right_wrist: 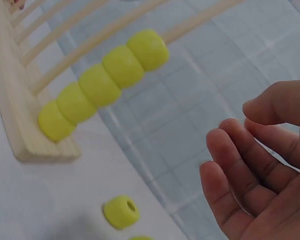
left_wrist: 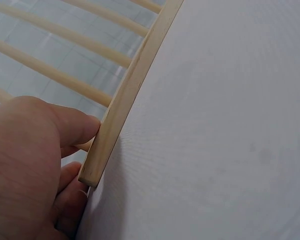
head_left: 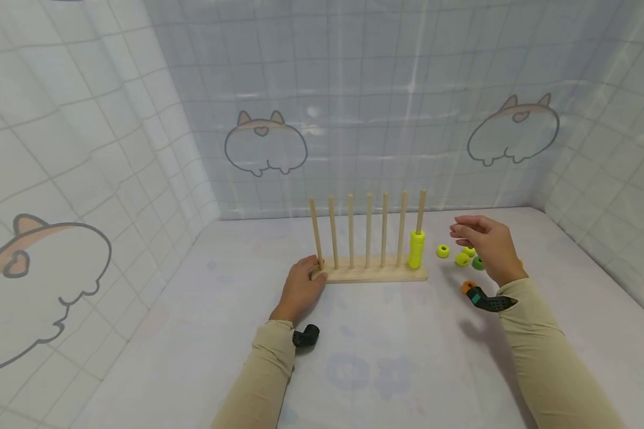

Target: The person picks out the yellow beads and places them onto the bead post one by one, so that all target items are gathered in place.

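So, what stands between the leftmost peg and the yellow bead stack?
Five bare pegs in a row on the wooden base, as the head view shows.

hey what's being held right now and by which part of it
The left hand grips the wooden peg rack by the left end of its base. The right hand holds nothing.

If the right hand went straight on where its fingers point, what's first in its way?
Likely the rightmost peg, near the top of its yellow bead stack, though depth is unclear, so the right hand might pass in front or behind.
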The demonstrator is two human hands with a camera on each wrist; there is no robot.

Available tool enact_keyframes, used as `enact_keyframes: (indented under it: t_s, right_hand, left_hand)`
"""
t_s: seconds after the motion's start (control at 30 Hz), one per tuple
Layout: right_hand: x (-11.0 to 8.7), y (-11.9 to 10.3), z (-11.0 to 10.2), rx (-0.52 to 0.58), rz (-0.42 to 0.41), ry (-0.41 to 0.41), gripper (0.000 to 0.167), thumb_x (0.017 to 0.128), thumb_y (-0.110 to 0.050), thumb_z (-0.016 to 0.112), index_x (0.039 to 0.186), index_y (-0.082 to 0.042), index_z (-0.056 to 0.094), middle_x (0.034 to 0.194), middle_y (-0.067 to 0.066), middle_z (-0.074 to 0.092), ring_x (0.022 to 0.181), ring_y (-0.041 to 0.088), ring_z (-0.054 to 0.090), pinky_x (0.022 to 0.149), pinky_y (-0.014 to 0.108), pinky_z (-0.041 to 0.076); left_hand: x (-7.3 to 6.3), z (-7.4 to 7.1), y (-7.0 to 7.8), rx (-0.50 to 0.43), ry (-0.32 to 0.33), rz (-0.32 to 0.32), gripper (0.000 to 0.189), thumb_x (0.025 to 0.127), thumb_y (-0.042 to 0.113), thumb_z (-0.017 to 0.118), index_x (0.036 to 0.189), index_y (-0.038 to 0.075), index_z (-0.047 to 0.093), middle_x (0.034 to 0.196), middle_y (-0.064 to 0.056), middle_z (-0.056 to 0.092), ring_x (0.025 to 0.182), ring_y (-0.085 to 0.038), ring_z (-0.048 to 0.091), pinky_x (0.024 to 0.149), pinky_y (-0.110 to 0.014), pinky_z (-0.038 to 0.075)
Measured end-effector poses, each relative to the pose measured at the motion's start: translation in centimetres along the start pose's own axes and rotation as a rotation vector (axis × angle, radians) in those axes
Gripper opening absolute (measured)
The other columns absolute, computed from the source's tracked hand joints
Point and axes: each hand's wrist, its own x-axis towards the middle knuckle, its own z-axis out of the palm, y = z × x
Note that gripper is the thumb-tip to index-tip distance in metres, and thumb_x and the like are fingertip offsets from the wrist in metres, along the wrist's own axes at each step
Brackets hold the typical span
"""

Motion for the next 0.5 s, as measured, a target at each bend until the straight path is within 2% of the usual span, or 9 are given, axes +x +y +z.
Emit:
enact_keyframes:
  t_s: [0.1,0.23,0.4,0.5]
  right_hand:
    - [0.0,0.6,-0.4,-0.044,0.005,-0.002,0.048,0.099,-0.032,0.064,0.133,0.002,0.058,0.116,0.007,0.069,0.096,0.006,0.067,0.084,0.025,0.057]
    - [-0.1,1.3,-1.0,-0.094,0.024,0.01,0.05,0.099,-0.034,0.064,0.133,0.003,0.058,0.119,0.012,0.067,0.095,0.005,0.067,0.084,0.026,0.058]
    - [-0.3,2.3,-1.6,-0.129,0.063,0.004,0.055,0.098,-0.039,0.065,0.134,0.002,0.057,0.126,0.022,0.064,0.098,0.016,0.069,0.082,0.026,0.058]
    - [-0.5,2.8,-1.7,-0.151,0.069,-0.003,0.056,0.098,-0.04,0.064,0.134,0.002,0.057,0.128,0.024,0.062,0.099,0.018,0.069,0.083,0.026,0.058]
  left_hand:
    - [0.0,0.0,0.1,-0.006,0.005,-0.003,0.048,0.096,0.019,0.065,0.138,-0.001,0.058,0.148,-0.017,0.049,0.14,-0.036,0.039,0.116,-0.049,0.031]
    - [0.0,-0.1,0.2,-0.008,0.0,-0.006,0.049,0.096,0.02,0.065,0.139,-0.001,0.057,0.148,-0.017,0.049,0.14,-0.036,0.039,0.116,-0.049,0.03]
    - [-0.1,-0.1,0.1,-0.014,-0.005,-0.006,0.047,0.096,0.02,0.065,0.138,0.0,0.058,0.149,-0.017,0.048,0.141,-0.037,0.038,0.116,-0.049,0.03]
    - [-0.1,0.0,0.1,-0.017,-0.005,-0.005,0.046,0.096,0.019,0.065,0.137,0.0,0.059,0.148,-0.018,0.049,0.14,-0.037,0.039,0.116,-0.05,0.03]
